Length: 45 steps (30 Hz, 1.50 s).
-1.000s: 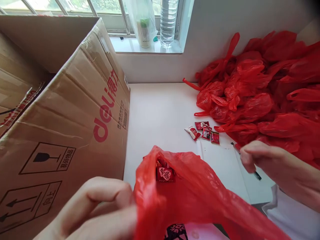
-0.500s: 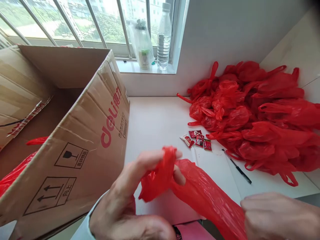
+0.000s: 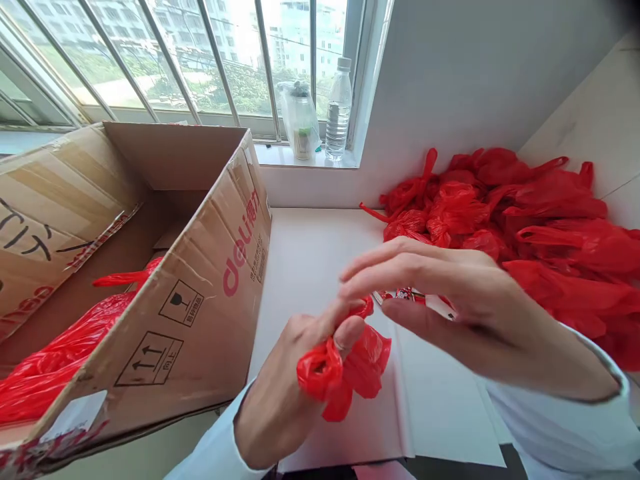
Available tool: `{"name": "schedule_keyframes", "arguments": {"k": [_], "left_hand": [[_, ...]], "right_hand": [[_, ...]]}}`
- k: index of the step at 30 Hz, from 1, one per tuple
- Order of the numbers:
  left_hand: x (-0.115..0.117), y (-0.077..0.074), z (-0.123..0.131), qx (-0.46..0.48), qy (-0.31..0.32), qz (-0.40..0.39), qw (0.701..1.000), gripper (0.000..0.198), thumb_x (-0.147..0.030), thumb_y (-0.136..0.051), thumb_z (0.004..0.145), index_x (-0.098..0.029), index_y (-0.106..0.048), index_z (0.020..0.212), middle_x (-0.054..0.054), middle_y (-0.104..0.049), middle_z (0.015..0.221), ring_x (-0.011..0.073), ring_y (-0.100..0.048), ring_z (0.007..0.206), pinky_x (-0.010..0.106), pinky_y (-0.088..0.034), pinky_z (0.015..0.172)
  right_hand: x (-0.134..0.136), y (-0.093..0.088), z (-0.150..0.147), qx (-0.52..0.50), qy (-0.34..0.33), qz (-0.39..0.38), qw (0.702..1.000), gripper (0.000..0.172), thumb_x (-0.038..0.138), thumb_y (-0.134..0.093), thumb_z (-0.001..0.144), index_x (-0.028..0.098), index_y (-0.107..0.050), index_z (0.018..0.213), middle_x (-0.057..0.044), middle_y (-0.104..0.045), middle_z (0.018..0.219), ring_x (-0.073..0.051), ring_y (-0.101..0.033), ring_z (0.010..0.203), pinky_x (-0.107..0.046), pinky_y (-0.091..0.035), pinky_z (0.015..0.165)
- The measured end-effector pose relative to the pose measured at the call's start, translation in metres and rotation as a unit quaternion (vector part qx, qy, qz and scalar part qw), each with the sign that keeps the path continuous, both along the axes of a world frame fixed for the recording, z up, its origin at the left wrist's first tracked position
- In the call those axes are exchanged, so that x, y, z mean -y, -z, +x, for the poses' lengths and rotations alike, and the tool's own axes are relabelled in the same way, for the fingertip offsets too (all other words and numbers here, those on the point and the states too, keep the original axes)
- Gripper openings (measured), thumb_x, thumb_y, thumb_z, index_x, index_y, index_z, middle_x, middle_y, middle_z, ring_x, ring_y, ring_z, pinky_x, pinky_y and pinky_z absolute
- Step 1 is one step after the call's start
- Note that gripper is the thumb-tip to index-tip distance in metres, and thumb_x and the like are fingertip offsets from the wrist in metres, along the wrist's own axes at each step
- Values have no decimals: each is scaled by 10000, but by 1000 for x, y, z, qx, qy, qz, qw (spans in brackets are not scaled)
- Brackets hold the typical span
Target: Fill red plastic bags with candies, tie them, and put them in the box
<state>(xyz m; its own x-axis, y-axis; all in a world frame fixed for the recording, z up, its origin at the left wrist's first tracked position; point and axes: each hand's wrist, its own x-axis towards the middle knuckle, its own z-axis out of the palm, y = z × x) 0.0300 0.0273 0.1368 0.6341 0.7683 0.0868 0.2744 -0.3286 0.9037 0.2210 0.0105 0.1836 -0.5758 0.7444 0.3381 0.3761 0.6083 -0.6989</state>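
Note:
My left hand [image 3: 287, 380] is closed around a crumpled red plastic bag [image 3: 367, 360], gathered between thumb and fingers. A rolled end of the bag sticks out below the thumb. Just above and to the right, my right hand [image 3: 445, 293] is stretched out flat, thumb apart from the fingers, holding nothing. Its fingertips come close to the left hand; whether they touch the bag I cannot tell. Small red candy packets [image 3: 407, 293] on the white table [image 3: 320, 247] are partly hidden behind the right hand.
An open cardboard box [image 3: 200, 320] stands at the left with red plastic bags [image 3: 75, 340] inside. Several filled red bags [image 3: 540, 220] are heaped at the right against the wall. A water bottle [image 3: 339, 113] and a bagged jar [image 3: 301, 127] stand on the windowsill.
The long stretched bag is now bunched up in my left hand. My right hand, a fist at lower right before, has come up to the middle and opened. The view has shifted slightly.

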Motion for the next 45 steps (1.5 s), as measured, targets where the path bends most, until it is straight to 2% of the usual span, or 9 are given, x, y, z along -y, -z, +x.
{"name": "schedule_keyframes", "arguments": {"k": [6, 10, 13, 19, 24, 29, 34, 40, 45], "left_hand": [[-9, -1, -5, -3, 68, -262, 963, 341, -530, -294, 944, -231, -456, 921, -94, -427, 487, 91, -444, 403, 199, -348, 449], [-18, 14, 0, 110, 68, -373, 919, 356, -578, -286, 934, -239, -394, 926, -53, -579, 581, 84, -500, 444, 191, -378, 483], [-24, 18, -4, 145, 74, -371, 914, 244, -426, -485, 918, -210, -405, 839, -43, -573, 663, 50, -443, 513, 152, -322, 481], [-7, 2, -16, -69, 139, 47, 987, 173, -34, -501, 820, -188, -445, 764, -52, -533, 690, 58, -456, 569, 163, -355, 515], [8, 4, -19, -139, 4, 490, 861, 219, -59, -406, 885, -171, -526, 740, 20, -644, 720, 136, -589, 589, 249, -456, 533], [-1, 29, -31, 5, -117, 397, 911, 163, -85, -462, 881, -175, -584, 942, 28, -698, 893, 50, -552, 506, 163, -442, 465], [0, 35, -42, -38, -76, 397, 914, 220, -72, -431, 891, -196, -576, 780, -4, -670, 797, 59, -548, 530, 172, -436, 490], [3, 54, -47, -34, -188, 565, 803, 54, -164, -524, 872, -177, -564, 838, 59, -684, 912, 115, -622, 696, 208, -468, 600], [0, 61, -44, -35, -191, 556, 808, 137, -148, -455, 904, -170, -585, 869, 47, -687, 857, 84, -617, 634, 168, -465, 568]], "right_hand": [[-22, 69, 16, -148, 65, -189, 969, 66, 220, -610, 863, 177, -636, 905, -9, -660, 811, -120, -648, 736, -240, -544, 654], [3, 67, 3, -178, 161, -20, 971, 63, 128, -638, 827, 189, -637, 843, -1, -671, 799, -107, -638, 744, -215, -523, 673], [21, 49, -1, -40, 54, 105, 992, 141, 61, -585, 837, 174, -654, 884, -36, -697, 878, -107, -633, 755, -204, -499, 660], [-5, 60, 3, -191, -12, -21, 981, 168, 231, -546, 912, 202, -631, 1054, -48, -676, 1013, -124, -628, 940, -239, -501, 821], [-39, 92, -15, -179, -111, -236, 949, 323, 300, -393, 978, 161, -556, 1220, -83, -637, 1078, -116, -608, 873, -260, -500, 773], [-43, 99, -26, -126, -123, -194, 965, 286, 213, -526, 899, 160, -552, 1179, -44, -627, 1002, -42, -514, 583, -180, -433, 545], [-37, 86, -23, -21, -27, 26, 999, 103, 171, -494, 899, 170, -595, 921, -65, -617, 965, -124, -563, 829, -255, -452, 721], [-36, 99, -33, -75, -157, -117, 978, 287, 422, -503, 910, 145, -557, 961, -28, -587, 836, -105, -507, 729, -239, -446, 694], [-33, 123, -44, -85, -203, -199, 955, 370, 491, -523, 885, 153, -581, 745, 29, -500, 648, -77, -405, 584, -203, -390, 564]]}}
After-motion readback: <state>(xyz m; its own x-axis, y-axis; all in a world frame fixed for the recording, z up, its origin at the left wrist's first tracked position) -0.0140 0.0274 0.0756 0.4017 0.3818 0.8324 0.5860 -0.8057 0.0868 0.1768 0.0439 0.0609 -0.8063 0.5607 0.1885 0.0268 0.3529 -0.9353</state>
